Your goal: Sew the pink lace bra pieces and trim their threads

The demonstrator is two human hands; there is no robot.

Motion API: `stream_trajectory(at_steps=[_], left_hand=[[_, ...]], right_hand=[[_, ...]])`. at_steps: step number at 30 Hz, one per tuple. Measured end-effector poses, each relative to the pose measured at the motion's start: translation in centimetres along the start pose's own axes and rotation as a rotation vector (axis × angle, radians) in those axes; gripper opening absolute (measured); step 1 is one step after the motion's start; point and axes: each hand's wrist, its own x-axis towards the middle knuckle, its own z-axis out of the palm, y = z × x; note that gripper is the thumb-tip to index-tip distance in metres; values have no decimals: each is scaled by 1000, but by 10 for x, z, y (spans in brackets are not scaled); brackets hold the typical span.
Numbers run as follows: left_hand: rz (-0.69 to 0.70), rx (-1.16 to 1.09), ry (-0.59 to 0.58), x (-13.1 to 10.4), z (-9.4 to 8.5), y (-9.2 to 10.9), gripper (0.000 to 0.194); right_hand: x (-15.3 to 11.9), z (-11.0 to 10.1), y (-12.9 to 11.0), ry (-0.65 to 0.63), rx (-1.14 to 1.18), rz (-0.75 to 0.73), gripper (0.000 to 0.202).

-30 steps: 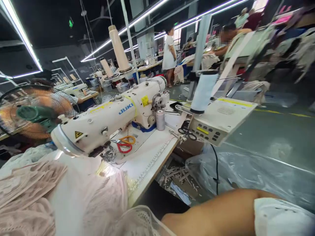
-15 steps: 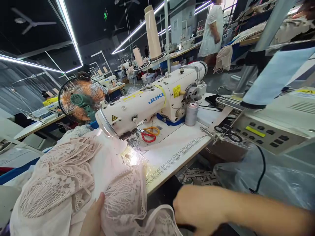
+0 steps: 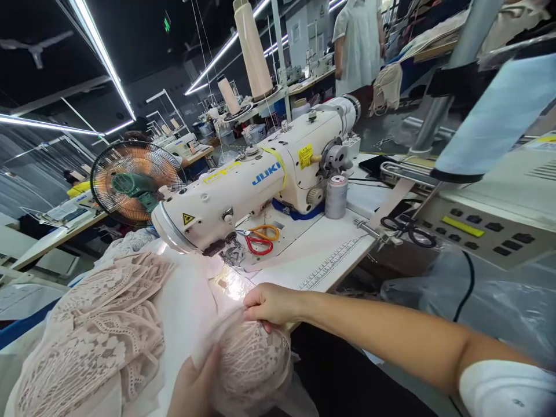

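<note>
A pale pink lace bra [image 3: 256,359] with a rounded cup lies across the front edge of the sewing table. My right hand [image 3: 271,304] pinches its upper edge, close below the lit sewing spot. On the left side of the cup, my left hand [image 3: 197,376] grips the fabric between thumb and fingers, partly blurred. Just beyond my hands stands a white sewing machine [image 3: 243,191], its lamp shining on a yellowish clear film [image 3: 232,284]. Red-and-orange-handled scissors [image 3: 260,238] rest on the machine bed.
Several lace bras [image 3: 99,324] are heaped at the left. A grey thread spool [image 3: 336,197] stands by the machine. A control box [image 3: 478,226] sits at the right, and a fan [image 3: 136,182] at the back left. A person [image 3: 358,46] stands in the aisle.
My right hand has come up from below the table edge to the bra's upper edge. The bra has been turned, its cup now bulging toward me. The view has shifted slightly.
</note>
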Motion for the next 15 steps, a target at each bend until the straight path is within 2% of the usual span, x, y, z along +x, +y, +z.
stream_trajectory(at_steps=[3, 8, 12, 15], left_hand=[[-8, 218, -56, 5, 7, 9, 37], [44, 382, -130, 11, 16, 15, 35], [98, 399, -151, 11, 20, 15, 31], [118, 296, -100, 6, 22, 11, 34]], right_hand=[[-3, -5, -2, -32, -2, 16, 32], [0, -4, -5, -68, -90, 39, 29], [1, -1, -9, -22, -186, 44, 28], [-3, -2, -11, 72, -278, 37, 27]])
